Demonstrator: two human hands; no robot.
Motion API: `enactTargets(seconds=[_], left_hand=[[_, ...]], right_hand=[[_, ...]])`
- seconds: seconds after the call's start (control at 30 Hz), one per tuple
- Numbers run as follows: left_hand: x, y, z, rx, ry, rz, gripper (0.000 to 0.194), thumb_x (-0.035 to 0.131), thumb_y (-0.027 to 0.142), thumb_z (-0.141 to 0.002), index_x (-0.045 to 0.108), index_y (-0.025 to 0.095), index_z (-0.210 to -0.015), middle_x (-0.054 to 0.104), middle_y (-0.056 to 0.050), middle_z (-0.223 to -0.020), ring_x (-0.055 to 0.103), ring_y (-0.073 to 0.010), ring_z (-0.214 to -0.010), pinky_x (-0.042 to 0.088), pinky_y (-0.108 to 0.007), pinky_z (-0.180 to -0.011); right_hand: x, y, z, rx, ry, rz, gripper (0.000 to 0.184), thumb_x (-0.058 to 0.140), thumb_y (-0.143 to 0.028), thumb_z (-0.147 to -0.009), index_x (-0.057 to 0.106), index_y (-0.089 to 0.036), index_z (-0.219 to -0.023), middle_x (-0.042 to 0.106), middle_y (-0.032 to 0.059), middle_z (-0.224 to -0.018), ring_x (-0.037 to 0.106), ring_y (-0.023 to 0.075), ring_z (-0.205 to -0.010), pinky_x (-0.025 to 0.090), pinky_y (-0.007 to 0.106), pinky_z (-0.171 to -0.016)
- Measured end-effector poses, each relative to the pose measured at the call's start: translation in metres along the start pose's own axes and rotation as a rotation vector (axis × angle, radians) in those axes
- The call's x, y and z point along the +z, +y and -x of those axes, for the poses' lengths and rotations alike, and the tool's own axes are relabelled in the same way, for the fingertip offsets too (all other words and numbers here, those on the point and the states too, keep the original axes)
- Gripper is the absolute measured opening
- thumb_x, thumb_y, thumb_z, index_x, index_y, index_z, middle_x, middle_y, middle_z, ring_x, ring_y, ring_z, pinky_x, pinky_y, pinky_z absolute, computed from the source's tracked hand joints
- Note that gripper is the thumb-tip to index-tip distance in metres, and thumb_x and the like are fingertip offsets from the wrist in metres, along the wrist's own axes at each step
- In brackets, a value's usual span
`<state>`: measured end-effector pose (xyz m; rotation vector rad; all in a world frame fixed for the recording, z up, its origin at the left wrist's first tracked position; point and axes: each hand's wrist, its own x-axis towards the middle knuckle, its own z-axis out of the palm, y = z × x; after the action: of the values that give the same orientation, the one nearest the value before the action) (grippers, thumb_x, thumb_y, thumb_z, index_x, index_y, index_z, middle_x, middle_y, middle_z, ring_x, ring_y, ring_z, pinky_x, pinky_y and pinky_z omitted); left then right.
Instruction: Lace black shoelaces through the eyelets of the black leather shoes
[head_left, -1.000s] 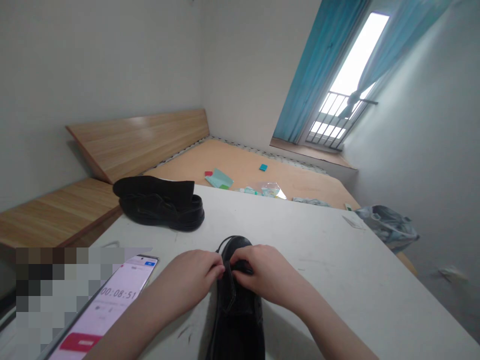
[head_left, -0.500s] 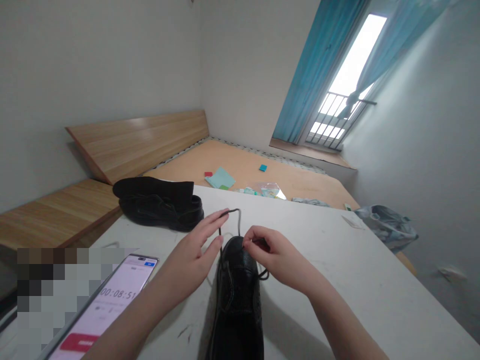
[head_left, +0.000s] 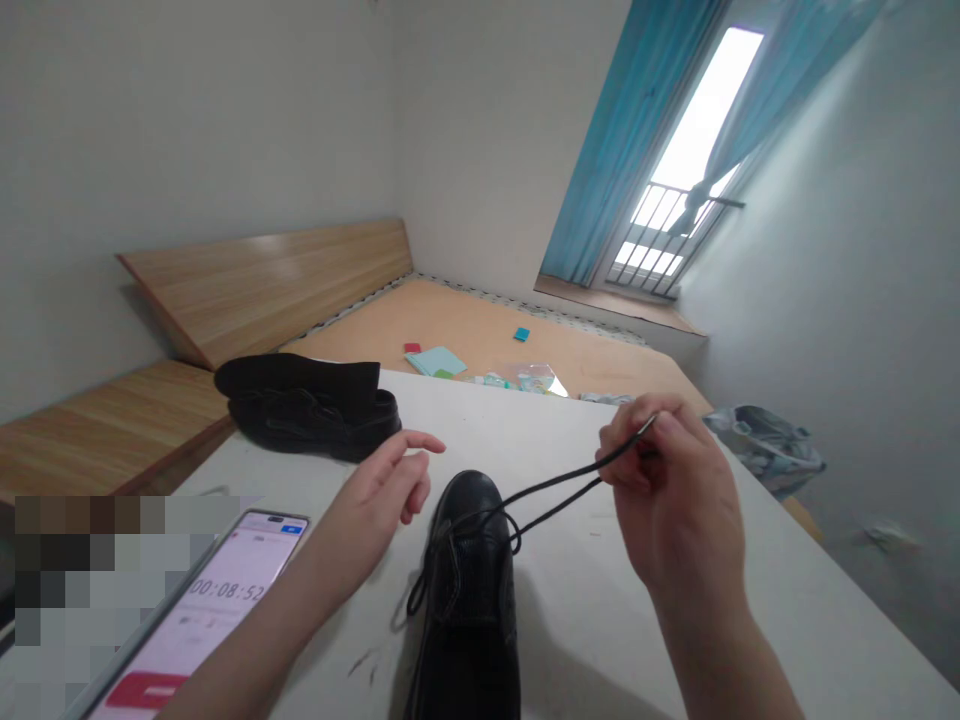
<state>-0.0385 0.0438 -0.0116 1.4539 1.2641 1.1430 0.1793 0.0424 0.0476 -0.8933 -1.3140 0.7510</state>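
The black shoe [head_left: 480, 580] sits upright, its lace [head_left: 559, 481] apparently part-threaded.

2 bare forearms reach in from the lower edge of the view: the left forearm [head_left: 277, 610] slants up and to the right, the right forearm [head_left: 731, 650] leans up and to the left. The left hand [head_left: 390, 488] is held with its index finger [head_left: 426, 441] stretched out to the right, the fingers beneath bending loosely toward the palm. The right hand [head_left: 667, 490] is raised, well apart from the left, its wrist [head_left: 697, 595] roughly in line with the forearm, its fingers curled in and its thumb [head_left: 670, 432] pressing against them in a pinch.
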Motion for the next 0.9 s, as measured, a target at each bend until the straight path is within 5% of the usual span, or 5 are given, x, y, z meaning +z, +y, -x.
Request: enactTargets(seconds=[0.17,0.27,0.43,0.63,0.9], left_hand=[[0.014,0.011,0.012,0.246,-0.121,-0.155,0.023,0.051,0.033,-0.093,0.071,0.024,-0.101,0.07,-0.001,-0.096,0.061,-0.0174,-0.089,0.046,-0.027,-0.081],[0.017,0.01,0.015,0.253,-0.117,-0.202,0.019,0.059,0.031,-0.089,0.073,0.025,-0.1,0.073,0.0,-0.09,0.061,-0.0165,-0.078,0.047,-0.026,-0.075],[0.02,0.007,0.013,0.229,-0.062,-0.288,0.017,0.06,0.027,-0.085,0.075,0.025,-0.092,0.074,0.002,-0.083,0.061,-0.0161,-0.072,0.047,-0.026,-0.069],[0.02,0.005,0.011,0.211,0.073,-0.288,0.009,0.063,0.027,-0.081,0.07,0.023,-0.083,0.071,0.003,-0.076,0.06,-0.0151,-0.068,0.047,-0.025,-0.065],[0.015,0.006,0.011,0.241,0.169,-0.241,0.013,0.064,0.03,-0.08,0.075,0.024,-0.081,0.073,0.001,-0.075,0.057,-0.0149,-0.062,0.046,-0.025,-0.059]], right_hand=[[0.015,0.009,0.011,0.154,-0.537,0.293,0.016,0.051,-0.025,-0.091,0.053,-0.021,-0.076,0.049,-0.0038,-0.064,0.044,0.0119,-0.058,0.034,0.024,-0.053],[0.024,0.015,0.017,0.169,-0.644,0.408,0.013,0.047,-0.021,-0.094,0.051,-0.021,-0.082,0.056,-0.0034,-0.069,0.048,0.0121,-0.062,0.034,0.023,-0.057],[0.027,0.018,0.02,0.183,-0.64,0.592,0.019,0.044,-0.033,-0.098,0.044,-0.023,-0.082,0.054,-0.0034,-0.068,0.049,0.0149,-0.063,0.032,0.026,-0.059],[0.03,0.025,0.021,0.214,-0.545,0.43,0.023,0.032,-0.025,-0.097,0.035,-0.024,-0.074,0.044,-0.0045,-0.067,0.044,0.0152,-0.064,0.033,0.026,-0.058],[0.032,0.029,0.024,-0.01,-0.528,0.551,0.016,0.055,-0.018,-0.091,0.07,-0.022,-0.091,0.073,0.0029,-0.09,0.063,0.0167,-0.077,0.044,0.028,-0.07]])
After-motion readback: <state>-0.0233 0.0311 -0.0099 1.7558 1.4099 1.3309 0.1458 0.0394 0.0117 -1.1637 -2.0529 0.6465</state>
